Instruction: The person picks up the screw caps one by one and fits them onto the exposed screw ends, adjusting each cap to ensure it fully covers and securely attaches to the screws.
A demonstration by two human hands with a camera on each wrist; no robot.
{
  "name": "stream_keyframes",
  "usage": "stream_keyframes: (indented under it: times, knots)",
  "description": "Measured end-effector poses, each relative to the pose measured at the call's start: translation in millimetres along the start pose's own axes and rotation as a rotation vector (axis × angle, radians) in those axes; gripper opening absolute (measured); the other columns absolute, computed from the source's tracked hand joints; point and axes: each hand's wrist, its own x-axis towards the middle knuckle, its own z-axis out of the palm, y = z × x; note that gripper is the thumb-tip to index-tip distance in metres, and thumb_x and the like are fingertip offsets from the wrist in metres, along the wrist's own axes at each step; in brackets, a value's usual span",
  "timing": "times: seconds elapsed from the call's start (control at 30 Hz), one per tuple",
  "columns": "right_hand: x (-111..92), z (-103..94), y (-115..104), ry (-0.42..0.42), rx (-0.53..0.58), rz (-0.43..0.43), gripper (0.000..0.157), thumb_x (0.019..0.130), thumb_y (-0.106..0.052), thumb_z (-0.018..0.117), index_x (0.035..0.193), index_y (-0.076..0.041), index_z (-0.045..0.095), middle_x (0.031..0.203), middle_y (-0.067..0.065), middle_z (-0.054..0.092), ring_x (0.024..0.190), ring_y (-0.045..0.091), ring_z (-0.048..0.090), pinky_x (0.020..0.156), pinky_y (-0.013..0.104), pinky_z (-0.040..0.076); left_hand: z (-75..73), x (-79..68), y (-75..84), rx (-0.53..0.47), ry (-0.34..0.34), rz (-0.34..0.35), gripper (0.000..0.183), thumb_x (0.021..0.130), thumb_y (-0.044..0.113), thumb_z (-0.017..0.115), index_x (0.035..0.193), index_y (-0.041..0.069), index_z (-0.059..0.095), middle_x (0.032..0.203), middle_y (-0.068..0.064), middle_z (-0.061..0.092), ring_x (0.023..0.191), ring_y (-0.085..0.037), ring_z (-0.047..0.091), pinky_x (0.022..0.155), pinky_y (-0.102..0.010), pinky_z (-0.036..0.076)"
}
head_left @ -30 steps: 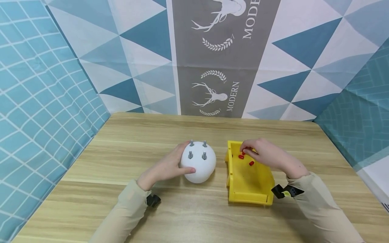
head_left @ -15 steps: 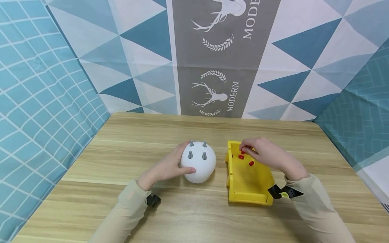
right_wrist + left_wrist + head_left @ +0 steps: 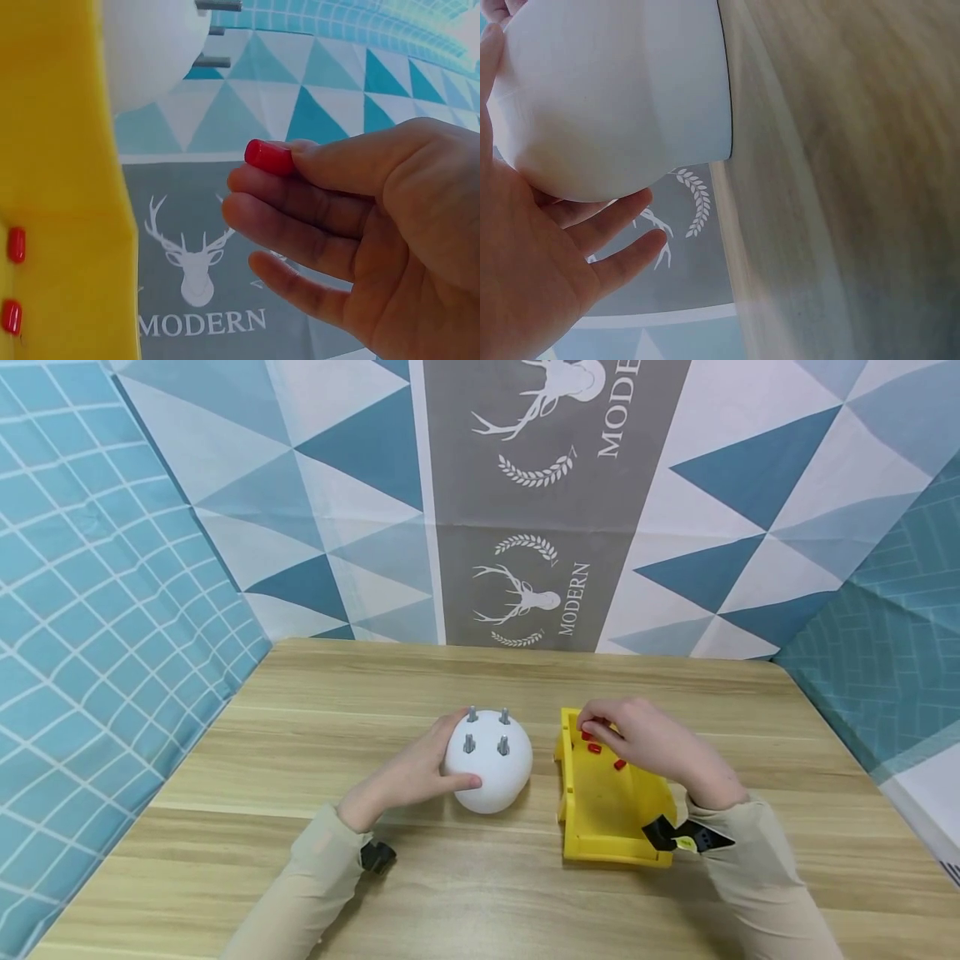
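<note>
A white, rounded body [image 3: 495,777] stands on the table with several metal posts [image 3: 504,745] sticking up from its top. My left hand [image 3: 420,768] holds it from the left, thumb across the front and the other fingers round the far side. Between thumb and forefinger, my right hand [image 3: 663,747] pinches a small red cap [image 3: 268,157], over the far left part of a yellow tray [image 3: 609,814]. In the right wrist view the other fingers lie curved below the cap. Two more red caps [image 3: 620,765] lie on the tray floor.
The tray stands right of the white body, with a gap of bare wood between them. A wooden table [image 3: 480,893] extends all round. Behind it hangs a patterned cloth backdrop [image 3: 517,510], with blue tiled cloth [image 3: 97,593] at the left.
My right hand has moved a little left with the red cap, toward the tray's left wall. The left hand and the white body have stayed in place.
</note>
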Motion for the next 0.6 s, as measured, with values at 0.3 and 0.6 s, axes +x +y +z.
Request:
stream_keyframes:
  times: [0.3, 0.6]
  knots:
    - [8.5, 2.6, -6.9, 0.016, 0.034, -0.042, 0.009, 0.091, -0.015, 0.055, 0.092, -0.011, 0.063, 0.07, -0.007, 0.055, 0.058, 0.005, 0.048, 0.055, 0.02, 0.046, 0.5, -0.2, -1.3, 0.007, -0.001, -0.007, 0.103, 0.069, 0.069, 0.058, 0.146, 0.014, 0.016, 0.141, -0.006, 0.032, 0.125, -0.021, 0.039, 0.102, -0.041, 0.034]
    - [14.3, 8.2, -11.8, 0.056, 0.047, -0.051, 0.009, 0.091, -0.019, 0.055, 0.088, -0.014, 0.062, 0.069, -0.006, 0.054, 0.051, 0.005, 0.046, 0.047, 0.02, 0.043, 1.0, -0.3, -1.6, 0.01, 0.005, -0.007, 0.101, 0.07, 0.067, 0.06, 0.145, 0.014, 0.016, 0.14, -0.006, 0.034, 0.123, -0.02, 0.04, 0.101, -0.04, 0.035]
